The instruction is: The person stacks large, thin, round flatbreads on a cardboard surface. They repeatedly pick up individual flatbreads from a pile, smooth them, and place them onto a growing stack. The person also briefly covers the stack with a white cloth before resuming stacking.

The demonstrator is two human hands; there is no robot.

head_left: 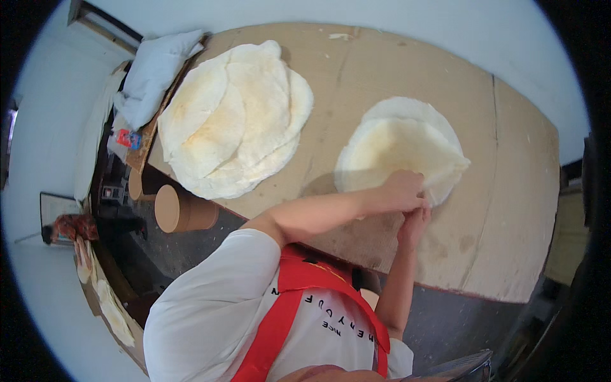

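Note:
A small pile of soft, round, cream-white fibre sheets lies before me on a cardboard-covered table. The top sheet is pulled to a point at its right side. At the pile's near edge my left hand has its fingers bent and pinched on the sheet edge. My right hand comes up from below, its fingertips meeting those of the left at the same edge. Whatever lies between the fingers is mostly hidden. To the left rests a larger, overlapping stack of similar sheets.
A stuffed white sack lies beyond the table's left end, near a red-and-blue package. Brown cardboard drums stand on the floor at left. Farther off, a person stands by another table with pale sheets.

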